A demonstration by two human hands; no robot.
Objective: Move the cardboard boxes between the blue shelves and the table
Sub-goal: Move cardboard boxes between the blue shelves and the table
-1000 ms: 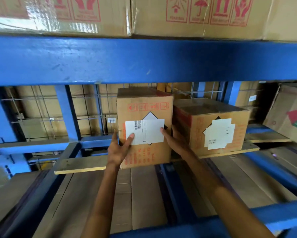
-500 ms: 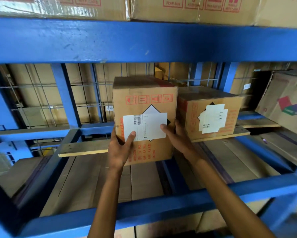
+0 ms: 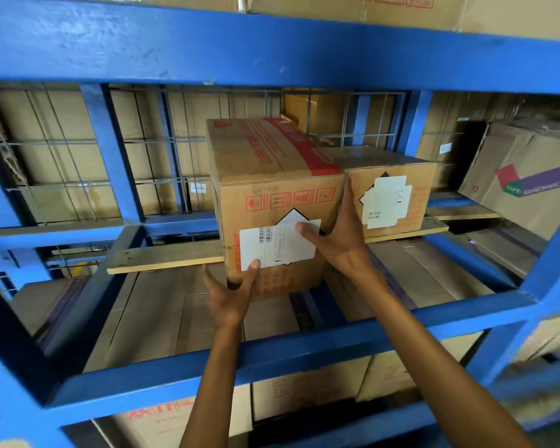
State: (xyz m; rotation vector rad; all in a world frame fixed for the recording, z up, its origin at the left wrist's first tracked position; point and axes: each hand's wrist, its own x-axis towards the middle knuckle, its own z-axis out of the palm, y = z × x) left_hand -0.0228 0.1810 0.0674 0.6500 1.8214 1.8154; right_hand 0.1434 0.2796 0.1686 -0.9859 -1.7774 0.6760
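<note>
A brown cardboard box with red print and a white label sits inside the blue shelves, its front end jutting past a wooden plank. My left hand grips its lower left corner from below. My right hand presses against its right front edge, fingers on the label. A second, similar box with white labels stands on the plank just to the right, touching the first.
A blue front rail crosses below my forearms, and a thick blue beam runs overhead. Wire mesh and more cartons back the shelf. A tilted carton with purple print leans at the right. More boxes sit on the level below.
The box has slid toward me and now overhangs the plank, showing its top. My left hand dropped to its bottom corner. The view has tilted down.
</note>
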